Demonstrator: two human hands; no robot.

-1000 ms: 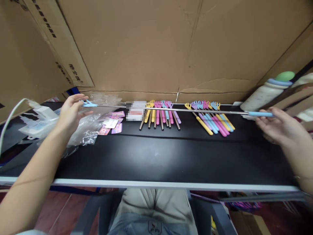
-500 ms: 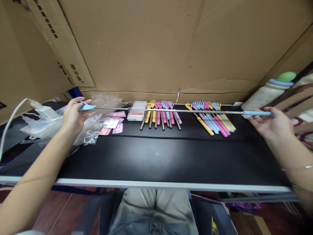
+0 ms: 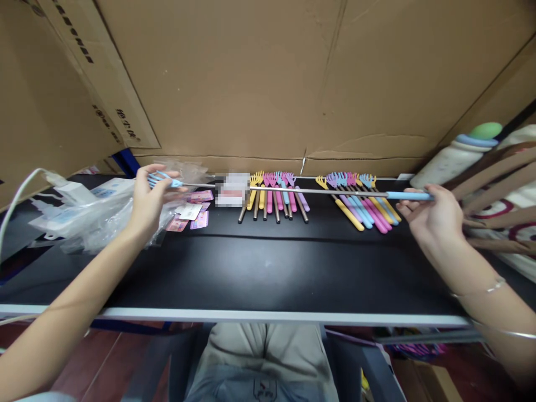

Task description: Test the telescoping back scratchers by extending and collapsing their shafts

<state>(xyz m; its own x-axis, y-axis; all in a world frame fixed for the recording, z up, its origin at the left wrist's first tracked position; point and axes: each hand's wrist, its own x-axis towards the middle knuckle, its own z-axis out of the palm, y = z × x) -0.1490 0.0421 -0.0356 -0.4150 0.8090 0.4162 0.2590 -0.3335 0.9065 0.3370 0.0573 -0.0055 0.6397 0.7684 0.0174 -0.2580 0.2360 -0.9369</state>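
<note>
A long telescopic back scratcher [image 3: 293, 190] with a thin metal rod stretches across the black table [image 3: 268, 268], held above it. My left hand [image 3: 148, 204] pinches its blue claw head at the left end. My right hand [image 3: 427, 215] grips its blue handle at the right end. Under the rod lie two groups of collapsed scratchers: one [image 3: 276, 195] in the middle and one [image 3: 364, 201] to the right, with yellow, pink, blue and purple handles.
Clear plastic bags [image 3: 96, 215] and small pink cards [image 3: 190, 215] lie at the left, beside a white cable [image 3: 17, 201]. Cardboard boxes [image 3: 268, 78] wall the back. A bottle with a green cap [image 3: 456, 156] stands at the right, next to brown wooden slats [image 3: 494, 184].
Both hands have moved inward towards each other, and the extended scratcher has become shorter between them. The two groups on the table have not moved.
</note>
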